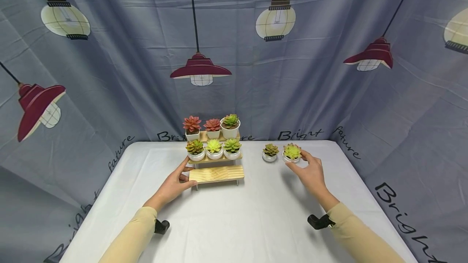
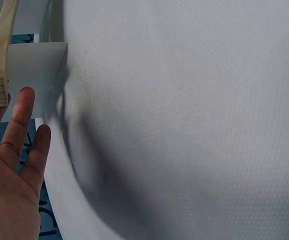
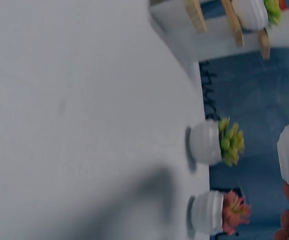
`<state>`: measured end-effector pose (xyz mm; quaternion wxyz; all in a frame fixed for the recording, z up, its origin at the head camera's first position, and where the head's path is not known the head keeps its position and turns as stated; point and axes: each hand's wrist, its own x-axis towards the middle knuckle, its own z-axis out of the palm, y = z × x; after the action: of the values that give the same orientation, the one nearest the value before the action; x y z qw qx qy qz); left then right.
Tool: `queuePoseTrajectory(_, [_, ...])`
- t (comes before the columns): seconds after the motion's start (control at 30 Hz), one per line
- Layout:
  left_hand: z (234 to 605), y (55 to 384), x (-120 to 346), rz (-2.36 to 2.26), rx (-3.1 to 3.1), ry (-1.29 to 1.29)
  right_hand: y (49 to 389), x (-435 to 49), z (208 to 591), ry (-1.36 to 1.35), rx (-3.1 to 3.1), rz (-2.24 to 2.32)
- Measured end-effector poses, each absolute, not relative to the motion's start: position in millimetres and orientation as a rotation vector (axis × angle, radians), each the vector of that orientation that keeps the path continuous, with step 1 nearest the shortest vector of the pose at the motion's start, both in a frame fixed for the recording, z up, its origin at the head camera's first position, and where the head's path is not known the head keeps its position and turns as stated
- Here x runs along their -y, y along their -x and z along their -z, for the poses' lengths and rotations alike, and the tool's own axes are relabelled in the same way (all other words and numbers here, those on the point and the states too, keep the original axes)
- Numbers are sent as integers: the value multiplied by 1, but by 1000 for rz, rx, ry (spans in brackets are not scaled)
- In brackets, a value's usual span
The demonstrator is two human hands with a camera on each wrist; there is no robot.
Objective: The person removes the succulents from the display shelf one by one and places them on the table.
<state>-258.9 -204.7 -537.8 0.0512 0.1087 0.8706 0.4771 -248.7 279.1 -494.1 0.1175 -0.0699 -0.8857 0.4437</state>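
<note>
A three-tier display stand (image 1: 216, 174) with pale wooden shelves and clear supports stands on the white table. My left hand (image 1: 174, 183) holds its left end, thumb at the lowest shelf's front corner and index finger up by the middle shelf. In the left wrist view, the other fingers (image 2: 22, 125) are spread beside the shelf end. My right hand (image 1: 310, 172) pinches a green potted succulent (image 1: 292, 152) by its white pot, raised above the table. To its left sits another green potted succulent (image 1: 270, 152). A red potted succulent (image 3: 209, 212) shows only in the right wrist view.
On the stand's top shelf are two red potted succulents (image 1: 191, 125) and a green one (image 1: 230, 126). The middle shelf carries a row of three small pots (image 1: 214, 149). Behind the table's far edge hangs a grey-blue curtain (image 1: 234, 100) printed with lamps.
</note>
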Motion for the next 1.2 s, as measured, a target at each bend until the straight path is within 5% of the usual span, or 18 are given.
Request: queuePoseTrajectory(1.2, [535, 258, 204, -1460, -2631, -304, 303, -367, 532, 736, 2525, -1307])
